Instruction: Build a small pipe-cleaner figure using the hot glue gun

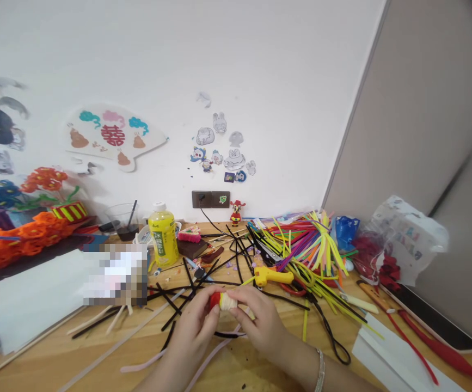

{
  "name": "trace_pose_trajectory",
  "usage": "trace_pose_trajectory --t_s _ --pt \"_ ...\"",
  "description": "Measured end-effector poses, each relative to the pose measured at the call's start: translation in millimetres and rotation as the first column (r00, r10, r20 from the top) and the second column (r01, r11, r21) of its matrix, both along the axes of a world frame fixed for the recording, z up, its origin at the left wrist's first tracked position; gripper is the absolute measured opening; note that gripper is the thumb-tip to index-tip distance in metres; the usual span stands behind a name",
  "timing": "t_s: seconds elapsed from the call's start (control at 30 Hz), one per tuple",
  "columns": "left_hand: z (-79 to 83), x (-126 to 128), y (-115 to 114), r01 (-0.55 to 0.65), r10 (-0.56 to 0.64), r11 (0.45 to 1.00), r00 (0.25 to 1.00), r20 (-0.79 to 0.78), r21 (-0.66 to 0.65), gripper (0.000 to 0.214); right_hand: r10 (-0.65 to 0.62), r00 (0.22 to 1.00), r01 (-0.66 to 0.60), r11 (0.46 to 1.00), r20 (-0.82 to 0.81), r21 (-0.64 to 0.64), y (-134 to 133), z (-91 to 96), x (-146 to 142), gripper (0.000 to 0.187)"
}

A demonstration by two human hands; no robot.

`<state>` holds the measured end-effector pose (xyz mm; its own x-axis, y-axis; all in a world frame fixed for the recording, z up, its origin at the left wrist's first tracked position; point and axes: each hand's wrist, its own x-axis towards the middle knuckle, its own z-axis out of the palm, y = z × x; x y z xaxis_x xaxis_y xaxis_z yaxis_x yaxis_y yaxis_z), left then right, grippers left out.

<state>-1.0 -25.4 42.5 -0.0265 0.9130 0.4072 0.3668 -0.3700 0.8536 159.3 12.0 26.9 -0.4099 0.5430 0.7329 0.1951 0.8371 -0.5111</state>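
Note:
Over the middle of the wooden table, both hands hold one small rolled piece (228,302), red at the left, with a thin yellow band and a cream part at the right. It looks wound from fuzzy pipe cleaners. My left hand (197,318) pinches the red end. At the cream end, my right hand (262,318) closes its thumb and fingers. The fingers cover part of the piece. Just beyond the hands lies a yellow hot glue gun (274,276). Black pipe cleaners (187,291) are strewn around, and pink ones (211,355) pass beneath the hands.
A heap of coloured pipe cleaners (301,239) lies at the back right. A yellow bottle (163,237) stands at the back left near a plastic cup (127,223). White paper (394,356) and a tablet-like dark slab (431,318) are at the right. Pipe-cleaner flowers (43,179) stand far left.

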Motion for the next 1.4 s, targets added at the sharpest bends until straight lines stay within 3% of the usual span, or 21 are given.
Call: trace_pose_trajectory --t_s 0.2,0.57,0.87,0.97,1.1,1.17,1.23,1.3,1.4 --pt "-0.5 -2 -4 0.039 -0.039 0.999 0.999 -0.032 0.009 0.029 0.002 0.999 -0.005 0.998 -0.042 -0.069 0 2.0 0 0.022" --pt "0.8 0 0 -0.001 0.004 0.999 0.998 -0.066 0.047 0.024 -0.003 1.0 0.003 1.0 -0.004 0.022 0 -2.0 0 0.025" --pt "0.8 -1 1 0.032 -0.033 0.999 0.997 0.076 0.007 0.021 0.008 1.0 -0.007 0.997 -0.015 0.075 -1 1.5 0 0.025" --pt "3.9 0 0 0.057 -0.054 0.998 0.993 0.108 -0.031 0.021 0.019 0.999 -0.018 1.0 -0.03 0.023 -2 1.8 1 0.025" --pt "4.9 -1 -3 0.076 -0.061 0.991 0.989 0.136 -0.108 0.028 0.014 0.995 -0.031 0.984 -0.095 -0.175 -2 -0.1 -1 0.022" --pt "1.6 -2 -4 0.067 -0.045 0.99 0.984 0.174 -0.126 0.032 0.004 0.986 -0.057 0.949 -0.168 -0.311 1 -1.6 -4 0.022" --pt "-3.3 -5 -2 0.053 -0.025 0.993 0.969 0.244 -0.108 0.035 -0.009 0.956 -0.135 0.875 -0.294 -0.466 5 -2.3 -8 0.025" --pt "-7.6 -6 1 0.069 -0.035 0.993 0.949 0.314 -0.098 0.037 -0.023 0.898 -0.276 0.747 -0.439 -0.604 8 -1.7 -12 0.031" --pt "-10.9 -5 7 0.055 -0.025 0.993 0.966 0.258 -0.109 0.034 -0.02 0.81 -0.488 0.531 -0.586 -0.693 9 0.2 -17 0.036"
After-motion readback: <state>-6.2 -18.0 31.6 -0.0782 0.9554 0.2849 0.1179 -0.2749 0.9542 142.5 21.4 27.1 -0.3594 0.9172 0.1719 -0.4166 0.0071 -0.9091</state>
